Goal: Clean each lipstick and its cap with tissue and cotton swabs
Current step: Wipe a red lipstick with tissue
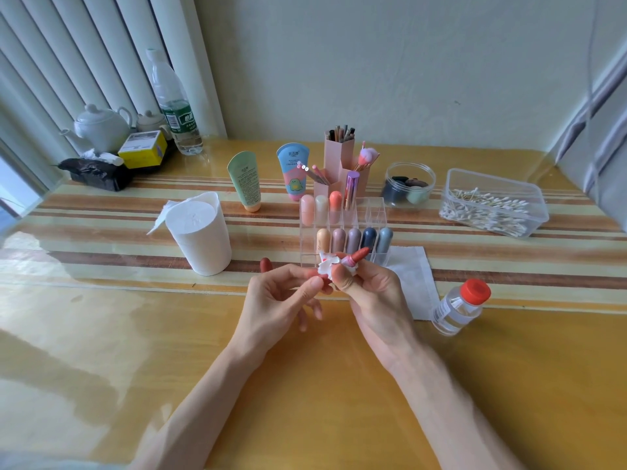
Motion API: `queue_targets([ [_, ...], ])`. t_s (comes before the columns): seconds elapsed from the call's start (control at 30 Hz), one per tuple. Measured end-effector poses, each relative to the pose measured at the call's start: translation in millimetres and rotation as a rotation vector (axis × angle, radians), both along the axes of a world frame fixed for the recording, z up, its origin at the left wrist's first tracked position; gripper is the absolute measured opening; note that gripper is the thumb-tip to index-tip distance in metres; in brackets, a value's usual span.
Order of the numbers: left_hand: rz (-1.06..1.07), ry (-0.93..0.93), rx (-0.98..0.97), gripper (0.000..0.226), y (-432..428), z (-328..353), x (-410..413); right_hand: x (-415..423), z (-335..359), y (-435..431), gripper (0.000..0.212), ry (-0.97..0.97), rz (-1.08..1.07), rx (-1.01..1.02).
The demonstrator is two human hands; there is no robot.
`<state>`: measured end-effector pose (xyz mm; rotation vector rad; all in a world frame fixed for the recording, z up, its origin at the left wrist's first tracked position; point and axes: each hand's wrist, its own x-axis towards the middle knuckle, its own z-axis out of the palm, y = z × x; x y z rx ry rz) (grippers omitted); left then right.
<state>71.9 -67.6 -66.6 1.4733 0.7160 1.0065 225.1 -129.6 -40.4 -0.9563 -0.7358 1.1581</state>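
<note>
- You work at a glossy yellow table (305,385) with a striped runner (101,212) across it. A pale wall is behind and vertical blinds (68,45) are far left.
- Tissue roll (200,232) sits left, clear lipstick rack (373,205) centre, cotton swab box (492,205) right, red-capped bottle (461,307) beside a flat tissue sheet (414,276).
- Your right hand (373,293) grips the lipstick (356,257) by its base, its red tip tilted up-right, in front of the rack.
- Your left hand (281,300) pinches a crumpled, red-stained tissue wad (327,266) touching the lipstick's base.
- What looks like a reddish cap (266,265) stands just beyond your left hand.
</note>
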Motion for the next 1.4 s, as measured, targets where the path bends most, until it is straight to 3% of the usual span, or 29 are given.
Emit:
queue_targets([
  [0.2, 0.092, -0.023, 0.076, 0.019, -1.0, -4.1, 2.0, -4.0, -1.8, 1.0, 0.022, 0.016, -0.006, -0.004],
  [0.4, -0.032, -0.092, -0.081, 0.017, -1.4, 1.4, 1.8, -4.1, 1.5, -0.9, 0.015, -0.018, -0.003, 0.008],
  [0.53, 0.043, -0.059, 0.037, 0.018, -1.0, -3.4, 2.1, -6.4, 1.4, -1.5, 0.026, 0.005, -0.019, -0.024],
  [0.73, -0.110, -0.044, -0.164, 0.025, -1.5, 0.9, -0.3, -3.5, 5.4, -2.6, 0.017, 0.003, -0.001, -0.011],
  [0.97, 0.039, -0.011, 0.066, 0.022, -1.4, -5.2, 1.8, -6.1, 2.6, -2.4, 0.021, 0.011, -0.010, -0.020],
  [1.17, -0.065, -0.048, -0.141, 0.024, -0.5, 2.4, 1.0, -1.9, 1.9, -1.3, 0.012, -0.027, 0.008, 0.019],
  [1.3, -0.008, -0.065, -0.061, 0.014, -0.1, -1.4, 1.0, -4.0, -0.1, -1.5, 0.021, -0.016, 0.001, 0.006],
  [1.4, 0.049, -0.013, 0.048, 0.009, 0.2, -4.3, -0.5, -5.6, -1.0, -0.7, 0.016, -0.017, -0.013, -0.006],
])
